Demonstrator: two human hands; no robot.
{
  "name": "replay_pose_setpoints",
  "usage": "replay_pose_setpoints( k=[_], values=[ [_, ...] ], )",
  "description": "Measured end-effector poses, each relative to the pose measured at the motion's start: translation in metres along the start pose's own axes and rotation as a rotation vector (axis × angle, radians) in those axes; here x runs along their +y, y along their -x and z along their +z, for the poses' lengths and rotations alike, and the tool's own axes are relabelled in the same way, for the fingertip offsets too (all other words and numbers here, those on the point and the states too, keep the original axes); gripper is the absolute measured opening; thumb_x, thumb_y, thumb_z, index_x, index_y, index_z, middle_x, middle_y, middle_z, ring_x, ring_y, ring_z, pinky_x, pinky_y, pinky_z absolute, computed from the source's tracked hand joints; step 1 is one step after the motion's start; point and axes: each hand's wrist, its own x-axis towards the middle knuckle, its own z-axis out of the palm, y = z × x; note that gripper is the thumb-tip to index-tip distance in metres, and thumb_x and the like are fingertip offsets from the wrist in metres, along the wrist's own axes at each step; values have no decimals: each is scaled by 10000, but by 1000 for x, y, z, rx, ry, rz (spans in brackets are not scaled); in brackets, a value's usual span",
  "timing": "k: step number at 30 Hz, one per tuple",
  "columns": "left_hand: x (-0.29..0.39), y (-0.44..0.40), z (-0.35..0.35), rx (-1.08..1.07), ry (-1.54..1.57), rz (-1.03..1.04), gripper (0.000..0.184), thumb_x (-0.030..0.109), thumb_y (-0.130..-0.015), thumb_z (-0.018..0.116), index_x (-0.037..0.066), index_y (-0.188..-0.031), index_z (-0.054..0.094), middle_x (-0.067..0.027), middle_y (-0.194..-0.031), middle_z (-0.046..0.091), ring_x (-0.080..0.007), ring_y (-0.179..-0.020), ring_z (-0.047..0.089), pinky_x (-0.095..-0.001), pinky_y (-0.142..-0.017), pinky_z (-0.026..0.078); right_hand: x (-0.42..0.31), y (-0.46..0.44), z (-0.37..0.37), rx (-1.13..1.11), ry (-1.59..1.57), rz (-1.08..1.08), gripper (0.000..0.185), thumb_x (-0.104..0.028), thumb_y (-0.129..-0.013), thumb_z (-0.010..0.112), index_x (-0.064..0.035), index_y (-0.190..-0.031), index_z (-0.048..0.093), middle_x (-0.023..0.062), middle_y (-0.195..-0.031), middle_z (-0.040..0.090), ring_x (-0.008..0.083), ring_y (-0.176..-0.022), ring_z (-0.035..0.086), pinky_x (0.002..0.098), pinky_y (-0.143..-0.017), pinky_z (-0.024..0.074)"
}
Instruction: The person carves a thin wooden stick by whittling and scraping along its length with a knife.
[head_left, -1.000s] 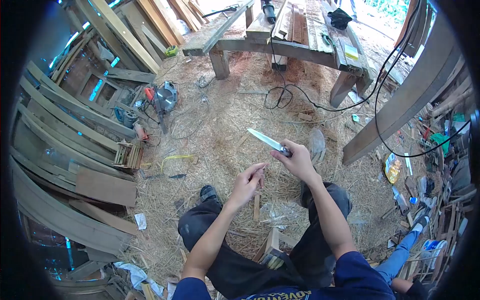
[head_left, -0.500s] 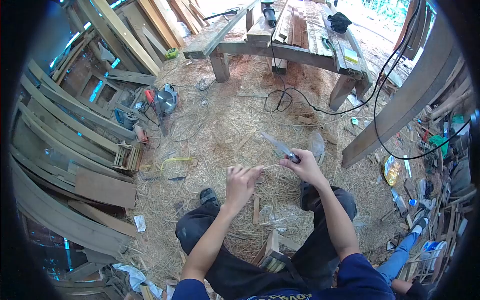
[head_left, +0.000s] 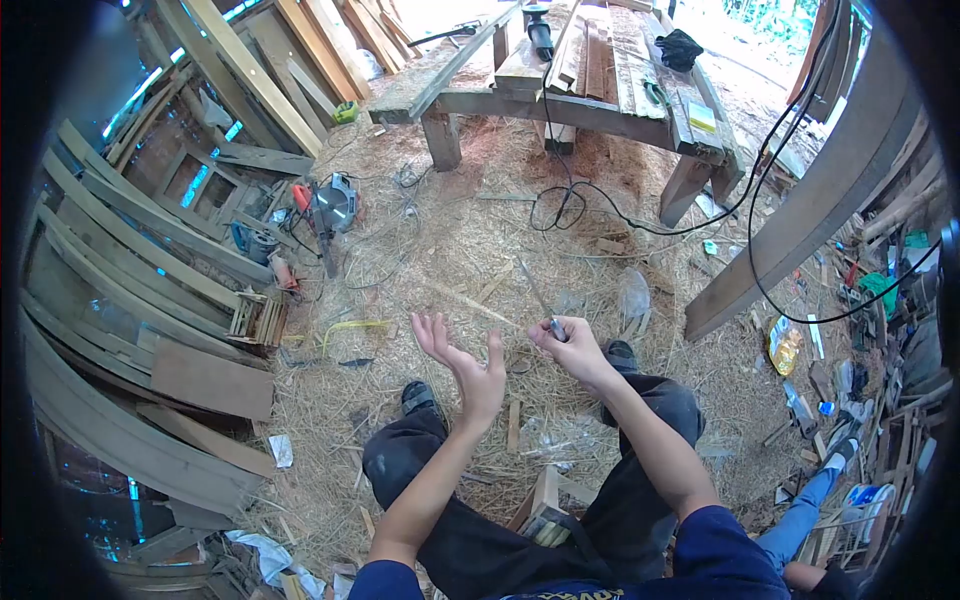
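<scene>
My left hand point(head_left: 465, 368) is open, palm up, with its fingers spread and nothing in it. To its right, my right hand point(head_left: 575, 352) is closed around the dark handle of a knife point(head_left: 536, 288), whose blade points up and away to the left. A thin pale wooden strip point(head_left: 475, 306) runs from near my right fingertips toward the upper left, above my left hand. It seems pinched at its near end by the right thumb and fingers, though the grip is partly hidden.
Straw and shavings cover the floor. A wooden workbench point(head_left: 560, 103) stands ahead, with a black cable point(head_left: 640, 222) trailing from it. A circular saw point(head_left: 335, 205) lies left, near leaning boards point(head_left: 210, 375). A slanted post point(head_left: 800, 220) and another person's leg point(head_left: 815, 495) are at right.
My left hand has let go of the thin strip and opened, turning palm up. My right hand has shifted slightly left and down, and the knife blade has turned more upright.
</scene>
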Motion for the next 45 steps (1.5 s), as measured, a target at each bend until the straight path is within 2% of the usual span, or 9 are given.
replay_pose_setpoints(
  k=[1, 4, 7, 16, 23, 28, 31, 35, 45],
  values=[
    [-3, 0, 2, 57, 9, 13, 582, 142, -983, 619, 16, -1465, 319, -220, -1538, 295, -307, -1435, 290, -489, -1155, 294, -1, -1, 4, 2, -46, 10, 280, -315, -943, 725, -36, -925, 713, -85, -689, 514, 35, -631, 414, 248, -559, 349],
    [-13, -5, -2, -389, 440, -524, 503, 167, -991, 628, 14, -1414, 403, -175, -1356, 535, -226, -1248, 523, -382, -1052, 418, -6, -1, 15, 19, -107, 124, 286, -348, -968, 689, -63, -988, 708, -98, -686, 480, 27, -610, 400, 230, -538, 335],
    [-9, -3, 2, -356, 683, -745, 383, 180, -997, 629, 2, -1316, 515, -89, -1113, 679, -144, -1016, 636, -293, -939, 471, -16, 2, 27, -10, -176, 196, 305, -381, -979, 665, -85, -1039, 705, -108, -675, 441, 23, -587, 374, 217, -515, 309],
    [-14, -3, -4, -362, 684, -822, 223, 177, -1016, 600, -12, -1131, 633, -91, -997, 714, -136, -932, 667, -277, -876, 501, -13, 5, 36, -141, -206, 143, 320, -360, -992, 649, -62, -1094, 705, -100, -680, 454, 15, -592, 374, 221, -513, 298],
    [-21, -6, -12, -352, 769, -815, 202, 218, -1037, 569, 27, -1090, 610, 10, -786, 561, -80, -703, 517, -242, -662, 451, 1, -5, 21, 18, 90, -32, 430, -398, -995, 619, 21, -1072, 672, -39, -684, 507, 74, -619, 443, 282, -547, 373],
    [-18, 5, -11, -467, 911, -952, 173, 166, -1058, 513, 27, -1133, 581, 53, -766, 480, -57, -623, 397, -222, -584, 359, 3, 0, 20, -5, 242, -196, 389, -394, -988, 610, -22, -1079, 683, 34, -639, 530, 130, -584, 487, 337, -552, 404],
    [-10, 12, -6, -449, 914, -1090, 153, 99, -1052, 486, 13, -1144, 572, 32, -847, 519, -52, -676, 424, -222, -613, 373, -17, 12, 19, -31, 461, -296, 339, -366, -980, 621, -44, -1069, 679, 108, -659, 595, 177, -562, 570, 337, -553, 442],
    [-23, 22, -12, -585, 696, -903, 247, 43, -1023, 504, 13, -1268, 517, -93, -1119, 628, -170, -1010, 648, -339, -898, 554, -15, 11, 13, 10, 752, -470, 378, -425, -906, 697, -68, -1029, 703, 167, -638, 621, 307, -568, 648, 385, -543, 482],
    [-20, 17, -13, -607, 967, -997, 217, 24, -1021, 464, 39, -1229, 522, -69, -1083, 611, -126, -964, 608, -312, -858, 516, -21, 9, -3, 15, 825, -602, 384, -442, -850, 753, -73, -945, 705, 129, -595, 596, 305, -538, 627, 395, -513, 468]
  ],
)
